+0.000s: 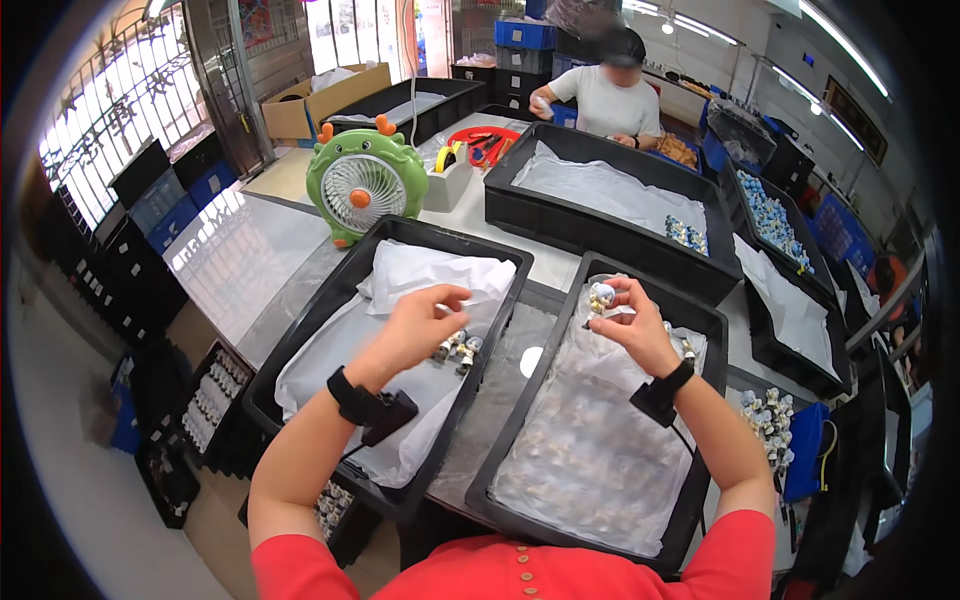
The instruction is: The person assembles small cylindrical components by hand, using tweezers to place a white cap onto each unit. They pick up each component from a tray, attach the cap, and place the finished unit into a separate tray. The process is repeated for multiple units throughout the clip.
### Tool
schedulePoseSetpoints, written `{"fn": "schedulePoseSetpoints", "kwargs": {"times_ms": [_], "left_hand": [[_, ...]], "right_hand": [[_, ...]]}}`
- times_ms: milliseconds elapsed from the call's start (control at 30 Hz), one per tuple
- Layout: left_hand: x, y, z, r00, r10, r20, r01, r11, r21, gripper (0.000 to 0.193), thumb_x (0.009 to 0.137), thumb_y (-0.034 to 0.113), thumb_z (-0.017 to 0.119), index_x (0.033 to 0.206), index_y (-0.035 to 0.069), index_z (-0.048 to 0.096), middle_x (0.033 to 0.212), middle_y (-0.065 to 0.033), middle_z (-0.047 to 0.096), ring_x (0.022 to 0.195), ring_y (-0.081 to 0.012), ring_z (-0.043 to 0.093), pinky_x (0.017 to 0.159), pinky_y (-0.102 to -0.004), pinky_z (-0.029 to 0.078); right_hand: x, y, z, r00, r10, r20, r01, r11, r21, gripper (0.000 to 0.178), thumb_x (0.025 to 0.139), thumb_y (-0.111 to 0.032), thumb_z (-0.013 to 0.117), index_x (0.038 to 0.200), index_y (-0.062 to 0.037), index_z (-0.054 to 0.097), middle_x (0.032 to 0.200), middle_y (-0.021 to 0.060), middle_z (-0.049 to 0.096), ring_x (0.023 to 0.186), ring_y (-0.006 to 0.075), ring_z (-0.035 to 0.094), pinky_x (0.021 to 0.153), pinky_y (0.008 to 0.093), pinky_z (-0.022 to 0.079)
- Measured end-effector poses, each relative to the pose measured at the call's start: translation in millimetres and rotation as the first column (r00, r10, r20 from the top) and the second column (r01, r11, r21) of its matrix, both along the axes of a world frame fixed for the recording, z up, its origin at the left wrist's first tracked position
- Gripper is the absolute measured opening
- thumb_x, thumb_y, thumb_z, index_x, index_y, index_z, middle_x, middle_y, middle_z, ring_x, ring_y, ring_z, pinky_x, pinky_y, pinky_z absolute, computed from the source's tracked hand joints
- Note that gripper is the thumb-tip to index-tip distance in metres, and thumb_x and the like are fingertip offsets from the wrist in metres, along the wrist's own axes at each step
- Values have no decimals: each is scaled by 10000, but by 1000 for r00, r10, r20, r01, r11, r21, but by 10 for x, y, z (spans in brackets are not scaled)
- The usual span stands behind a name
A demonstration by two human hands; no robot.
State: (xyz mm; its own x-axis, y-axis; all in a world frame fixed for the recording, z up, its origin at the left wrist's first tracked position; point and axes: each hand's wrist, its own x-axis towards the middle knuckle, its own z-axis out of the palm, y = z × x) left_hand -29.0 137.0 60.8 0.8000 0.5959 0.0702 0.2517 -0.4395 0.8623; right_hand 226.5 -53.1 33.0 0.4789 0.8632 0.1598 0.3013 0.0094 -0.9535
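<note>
My right hand [638, 325] pinches a small white-and-gold figurine [601, 296] between thumb and fingers, above the far end of the right black tray [483, 478]. Its fine details are too small to make out. Over the left black tray [262, 400], my left hand [425, 322] has its thumb and forefinger apart, with nothing visible between them. Just beside that hand, a few similar figurines [466, 350] lie on white sheeting [330, 365]. Cloudy translucent sheeting [590, 470] covers most of the right tray, and another figurine [688, 348] shows near its right wall.
A green animal-shaped fan [362, 180] stands behind the left tray. Beyond the right tray is a large black bin [590, 222] with small blue-and-white pieces [686, 235]. A co-worker [610, 95] sits across the table. More figurines [770, 425] lie by a blue bin [805, 450] at right.
</note>
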Motion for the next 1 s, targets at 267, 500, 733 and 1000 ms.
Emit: {"fn": "schedulePoseSetpoints", "kwargs": {"times_ms": [267,500,733,1000], "left_hand": [[322,-1061,104,924,-170,343,254,942,-218,537,811,64,682,1270,65,405,1161,-74,458,934,-123,561,825,-247,485],[449,-1283,-25,880,-162,447,341,871,-355,518,833,43,653,1273,53,380,1142,-84,467,990,-158,591,805,-259,502],[492,-1209,-174,898,-55,437,325,752,-573,466,849,66,636,1251,41,401,1109,-74,515,910,-128,601,788,-255,510],[509,-1121,-335,897,-31,441,351,658,-667,446,861,72,624,1249,46,404,1110,-71,542,923,-127,601,802,-264,509]], "right_hand": [[-649,-408,261,932,278,-233,-232,951,204,565,759,4,704,1247,-89,434,1051,40,485,798,60,565,700,181,482],[-728,-533,162,937,266,-227,-212,948,238,540,775,-13,702,1252,-75,455,1024,39,479,757,47,558,656,178,484],[-644,-535,46,910,241,-336,-204,969,143,564,779,-40,711,1285,-57,463,1025,27,471,782,55,553,693,190,486],[-597,-516,-70,964,252,-82,-247,967,61,757,684,-178,820,1335,-101,441,1048,33,463,870,105,518,713,235,472]]}}
